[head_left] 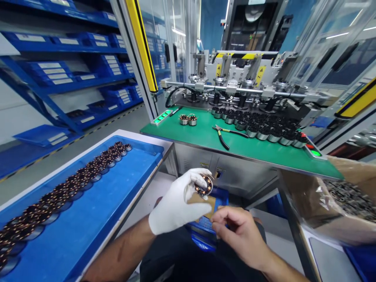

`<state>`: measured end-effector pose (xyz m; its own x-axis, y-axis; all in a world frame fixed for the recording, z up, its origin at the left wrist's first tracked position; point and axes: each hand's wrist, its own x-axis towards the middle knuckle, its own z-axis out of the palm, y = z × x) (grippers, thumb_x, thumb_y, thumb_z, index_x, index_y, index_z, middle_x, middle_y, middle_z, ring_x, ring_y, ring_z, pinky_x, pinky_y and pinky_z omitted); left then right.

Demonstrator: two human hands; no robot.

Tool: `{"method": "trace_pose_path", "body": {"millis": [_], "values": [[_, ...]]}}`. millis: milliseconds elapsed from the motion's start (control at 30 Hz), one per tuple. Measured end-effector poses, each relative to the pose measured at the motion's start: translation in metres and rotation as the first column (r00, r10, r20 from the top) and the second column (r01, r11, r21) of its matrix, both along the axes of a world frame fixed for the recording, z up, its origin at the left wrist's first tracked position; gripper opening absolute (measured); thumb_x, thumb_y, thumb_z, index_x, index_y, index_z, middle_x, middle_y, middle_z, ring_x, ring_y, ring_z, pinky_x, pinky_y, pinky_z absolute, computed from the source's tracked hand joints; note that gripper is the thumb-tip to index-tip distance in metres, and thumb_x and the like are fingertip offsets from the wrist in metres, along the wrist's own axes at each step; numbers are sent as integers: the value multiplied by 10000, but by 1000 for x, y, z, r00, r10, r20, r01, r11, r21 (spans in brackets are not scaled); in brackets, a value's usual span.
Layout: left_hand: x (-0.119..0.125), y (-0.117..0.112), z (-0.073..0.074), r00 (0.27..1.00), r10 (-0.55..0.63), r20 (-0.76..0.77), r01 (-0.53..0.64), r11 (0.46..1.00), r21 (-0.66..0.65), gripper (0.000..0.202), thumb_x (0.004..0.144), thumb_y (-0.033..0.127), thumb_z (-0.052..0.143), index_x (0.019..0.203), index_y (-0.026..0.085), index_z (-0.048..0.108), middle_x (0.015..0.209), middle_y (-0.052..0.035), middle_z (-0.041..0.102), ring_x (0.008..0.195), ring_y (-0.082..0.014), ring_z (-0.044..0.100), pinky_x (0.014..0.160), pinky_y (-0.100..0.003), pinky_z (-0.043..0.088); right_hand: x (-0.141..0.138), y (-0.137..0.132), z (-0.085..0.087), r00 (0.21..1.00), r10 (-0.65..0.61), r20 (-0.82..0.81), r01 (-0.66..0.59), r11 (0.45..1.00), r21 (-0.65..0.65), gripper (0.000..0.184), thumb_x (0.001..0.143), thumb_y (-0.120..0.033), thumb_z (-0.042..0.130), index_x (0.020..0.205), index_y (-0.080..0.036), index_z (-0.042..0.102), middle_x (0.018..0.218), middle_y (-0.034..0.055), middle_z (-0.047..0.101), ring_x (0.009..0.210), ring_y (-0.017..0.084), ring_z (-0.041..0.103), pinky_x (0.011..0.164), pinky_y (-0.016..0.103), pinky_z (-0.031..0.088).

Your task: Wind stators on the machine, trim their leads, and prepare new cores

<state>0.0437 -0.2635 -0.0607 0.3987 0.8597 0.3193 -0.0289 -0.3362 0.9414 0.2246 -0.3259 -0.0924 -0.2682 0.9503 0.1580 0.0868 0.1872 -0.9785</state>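
My left hand point(183, 201), in a white glove, grips a small round motor stator point(203, 185) with copper windings, its fingers curled over the ring. Below and to the right of it, my bare right hand point(239, 231) is closed in a pinch. Whatever may be between those fingertips is too small to make out. Two wound stators point(188, 120) stand together at the left of the green worktop point(199, 135). Pliers point(225, 135) with black and yellow handles lie near the middle, half spread. To their right stand many stators with black tops point(261, 123).
At left a blue tray point(117, 188) holds rows of wound stators point(67, 188). Behind the worktop stands a winding machine point(235, 84) with several stations. Yellow safety posts point(142, 45) flank it. A cardboard box point(317, 196) of metal parts sits at right; blue bin shelves point(67, 51) stand left.
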Motion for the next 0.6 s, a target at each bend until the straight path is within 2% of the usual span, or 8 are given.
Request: {"method": "trace_pose_path", "body": {"millis": [67, 100, 133, 200, 267, 367, 433, 600], "values": [[4, -3, -4, 997, 75, -23, -73, 995, 68, 278, 677, 78, 729, 829, 206, 534, 1261, -111, 610, 1120, -226, 645, 941, -354, 542, -3, 3, -10, 998, -31, 54, 26, 995, 94, 139, 882, -246, 633, 761, -180, 651, 604, -14, 615, 526, 105, 562, 511, 208, 464], [5, -5, -7, 993, 111, -46, -103, 984, 142, 251, 701, 84, 723, 826, 208, 544, 1239, -103, 623, 1122, -218, 643, 948, -356, 538, -2, 5, -14, 992, -91, 91, 73, 979, 190, 93, 875, -235, 647, 799, -186, 664, 664, 3, 643, 593, 128, 601, 566, 231, 499], [6, -7, -10, 988, 142, -67, -124, 966, 227, 221, 729, 92, 713, 831, 211, 557, 1216, -96, 636, 1125, -211, 640, 954, -360, 536, 0, 7, -15, 977, -178, 120, 134, 941, 310, 34, 856, -227, 678, 865, -195, 679, 768, 31, 675, 702, 160, 640, 652, 269, 531], [7, -10, -15, 978, 185, -99, -136, 918, 373, 190, 768, 125, 708, 882, 216, 586, 1187, -97, 655, 1125, -207, 640, 949, -363, 547, 5, 10, -12, 930, -354, 102, 253, 815, 522, 268, 793, -225, 761, 1044, -214, 667, 1006, 90, 672, 938, 230, 642, 825, 362, 532], [7, -13, -20, 964, 235, -125, -160, 887, 433, 226, 784, 160, 715, 974, 217, 607, 1197, -106, 658, 1133, -211, 641, 940, -355, 561, 7, 10, -4, 914, -405, 32, 307, 738, 600, 417, 757, -217, 799, 1133, -226, 620, 1076, 107, 633, 985, 247, 617, 840, 388, 520], [8, -17, -26, 937, 303, -172, -214, 890, 403, 432, 782, 196, 729, 1184, 224, 575, 1207, -101, 670, 1114, -216, 658, 961, -364, 566, 1, 7, 6, 929, -368, -28, 310, 736, 602, 199, 826, -122, 698, 980, -224, 624, 875, 46, 607, 814, 189, 593, 714, 327, 495], [10, -20, -28, 922, 344, -176, -265, 895, 358, 570, 767, 214, 748, 1288, 245, 517, 1197, -78, 684, 1084, -207, 677, 976, -360, 565, -6, 4, 7, 922, -383, -54, 345, 750, 565, 136, 867, -80, 616, 871, -215, 616, 793, 23, 584, 757, 165, 570, 688, 303, 467], [13, -26, -23, 949, 310, -60, -292, 934, 205, 695, 721, 205, 791, 1333, 275, 469, 1120, -21, 728, 963, -160, 726, 822, -234, 621, -12, 5, 0, 904, -394, -163, 426, 862, 274, 170, 916, -202, 591, 747, -200, 576, 760, 12, 556, 705, 135, 535, 626, 245, 436]]}}
